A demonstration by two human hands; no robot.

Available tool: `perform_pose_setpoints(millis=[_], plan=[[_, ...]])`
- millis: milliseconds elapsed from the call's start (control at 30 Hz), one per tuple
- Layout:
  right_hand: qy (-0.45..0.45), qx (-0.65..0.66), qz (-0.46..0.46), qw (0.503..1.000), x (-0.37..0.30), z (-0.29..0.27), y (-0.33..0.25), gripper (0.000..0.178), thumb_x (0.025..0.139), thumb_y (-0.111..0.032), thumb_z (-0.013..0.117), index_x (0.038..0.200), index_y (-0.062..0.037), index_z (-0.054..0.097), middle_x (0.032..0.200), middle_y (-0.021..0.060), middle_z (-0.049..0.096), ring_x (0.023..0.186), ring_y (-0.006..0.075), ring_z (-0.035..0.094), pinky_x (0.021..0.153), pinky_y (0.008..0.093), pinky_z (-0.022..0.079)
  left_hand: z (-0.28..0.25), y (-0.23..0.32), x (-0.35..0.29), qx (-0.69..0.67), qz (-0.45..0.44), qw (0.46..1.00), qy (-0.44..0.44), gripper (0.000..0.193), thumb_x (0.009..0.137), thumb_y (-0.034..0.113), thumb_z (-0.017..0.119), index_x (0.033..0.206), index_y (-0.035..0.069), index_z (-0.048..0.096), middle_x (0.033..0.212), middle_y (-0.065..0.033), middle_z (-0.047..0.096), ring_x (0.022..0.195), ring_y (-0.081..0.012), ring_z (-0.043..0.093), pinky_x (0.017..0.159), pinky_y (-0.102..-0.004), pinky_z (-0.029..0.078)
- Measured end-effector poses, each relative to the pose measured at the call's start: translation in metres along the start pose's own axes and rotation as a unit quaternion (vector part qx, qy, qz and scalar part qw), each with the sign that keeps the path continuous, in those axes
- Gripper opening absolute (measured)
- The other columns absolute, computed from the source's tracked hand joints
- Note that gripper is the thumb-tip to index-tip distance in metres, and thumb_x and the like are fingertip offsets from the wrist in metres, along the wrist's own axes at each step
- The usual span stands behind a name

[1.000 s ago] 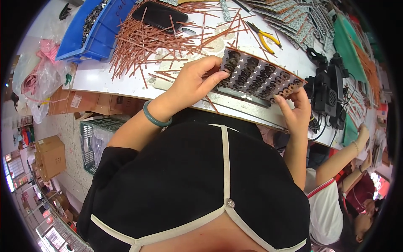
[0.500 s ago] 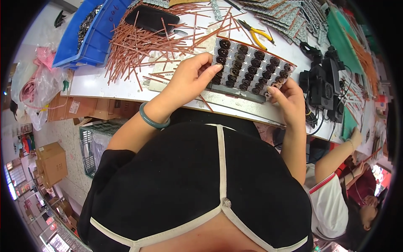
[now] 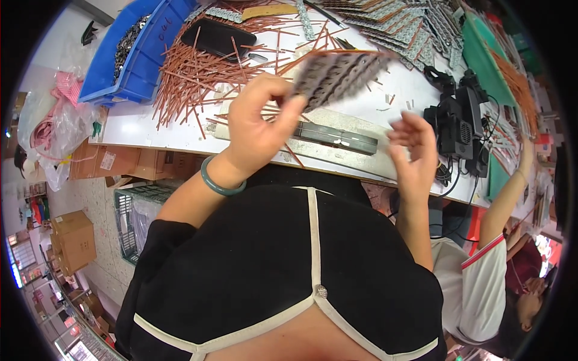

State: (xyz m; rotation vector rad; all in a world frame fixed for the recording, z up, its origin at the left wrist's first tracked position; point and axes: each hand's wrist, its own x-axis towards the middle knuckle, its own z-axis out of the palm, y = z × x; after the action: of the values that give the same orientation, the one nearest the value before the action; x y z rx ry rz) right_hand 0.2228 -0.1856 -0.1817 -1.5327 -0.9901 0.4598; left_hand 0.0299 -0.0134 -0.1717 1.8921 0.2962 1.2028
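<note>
My left hand (image 3: 260, 123) grips the left end of a panel (image 3: 337, 77) between thumb and fingers. Rows of dark round parts run across that panel, which is tilted and smeared by motion. Apart from it, to the right, my right hand (image 3: 414, 150) hangs above the table edge with its fingers spread and nothing in them. Below the panel, a long dark metal bar (image 3: 338, 138) lies on a pale plate near the table's front edge. The raised panel covers most of the pliers behind it.
Thin reddish-brown strips (image 3: 189, 81) are heaped at the left, with a black pouch (image 3: 218, 41) on top. A blue bin (image 3: 129, 60) holds small metal parts. Patterned panels (image 3: 403, 30) are stacked at the back. Black devices with cables (image 3: 460, 123) stand at right, near a co-worker's arm (image 3: 509, 192).
The right hand has let go of the panel and moved slightly down from it. The left hand has swung the panel up and tilted it, uncovering the metal bar. The co-worker's arm has reached farther away.
</note>
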Motion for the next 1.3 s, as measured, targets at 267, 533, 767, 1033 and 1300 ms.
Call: perform_pose_setpoints(millis=[267,533,767,1033,1300], plan=[[-0.019,0.174,0.057,0.983,0.015,0.027,-0.003,0.028,0.085,-0.005,0.063,0.111,0.0032,0.058,0.1,0.008,0.065,0.09,0.0133,0.06,0.084,0.0272,0.046,0.017,0.003,-0.001,0.12,0.169,0.967,-0.149,0.038,0.065,0.012,0.079,0.099,0.007,0.063,0.092,-0.0086,0.059,0.083,-0.0224,0.057,0.07,-0.0318,0.047],[-0.088,0.099,0.044,0.99,0.026,-0.004,0.022,0.025,0.082,-0.005,0.066,0.106,0.0017,0.058,0.098,0.0069,0.065,0.088,0.0132,0.06,0.081,0.0273,0.046,0.0,-0.032,-0.022,-0.052,-0.227,0.961,-0.147,0.024,0.079,0.014,0.07,0.093,-0.003,0.059,0.08,-0.0072,0.06,0.072,-0.0159,0.056,0.066,-0.0274,0.046],[-0.171,-0.078,0.034,0.982,0.023,-0.011,0.027,0.026,0.076,-0.006,0.072,0.1,0.0012,0.062,0.093,0.0053,0.066,0.082,0.0111,0.06,0.075,0.0256,0.047,0.0,-0.033,-0.026,-0.04,-0.175,0.975,-0.131,0.02,0.083,0.015,0.067,0.086,-0.004,0.059,0.072,-0.0068,0.056,0.063,-0.0119,0.051,0.057,-0.0248,0.043],[-0.114,0.065,0.187,0.973,0.035,0.003,0.038,0.029,0.081,-0.006,0.068,0.107,0.0027,0.059,0.099,0.007,0.065,0.087,0.0105,0.059,0.078,0.0246,0.046,0.013,-0.045,-0.007,0.07,-0.275,0.947,-0.151,0.024,0.083,0.016,0.066,0.075,-0.002,0.053,0.058,-0.0047,0.049,0.052,-0.0103,0.045,0.049,-0.0271,0.038],[-0.033,0.114,0.116,0.986,0.033,-0.015,0.027,0.03,0.085,-0.005,0.058,0.114,0.0028,0.054,0.095,0.0082,0.063,0.078,0.0113,0.058,0.07,0.023,0.046,-0.005,-0.013,0.016,-0.311,-0.406,0.859,-0.021,0.019,0.091,0.014,0.057,0.106,0.002,0.057,0.097,-0.0039,0.063,0.081,-0.0089,0.06,0.066,-0.0228,0.051]])
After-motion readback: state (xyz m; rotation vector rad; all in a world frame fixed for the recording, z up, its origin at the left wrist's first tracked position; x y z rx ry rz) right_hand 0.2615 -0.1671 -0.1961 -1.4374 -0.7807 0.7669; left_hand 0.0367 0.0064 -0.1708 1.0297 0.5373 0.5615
